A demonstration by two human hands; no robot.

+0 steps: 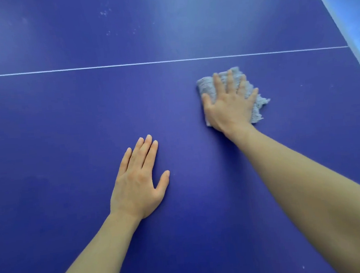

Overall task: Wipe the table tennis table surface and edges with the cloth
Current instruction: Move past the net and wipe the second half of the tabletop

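Your spread right hand (pixel 229 106) presses the cloth (pixel 258 108) just short of the white line (pixel 83 68); specks (pixel 104 13) beyond it and the edge (pixel 354 51) look unwiped.

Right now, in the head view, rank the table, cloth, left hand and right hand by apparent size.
1. table, fills the frame.
2. left hand, though it is nearer the camera.
3. right hand and cloth: alike; the hand covers much of the cloth, so no ranking.
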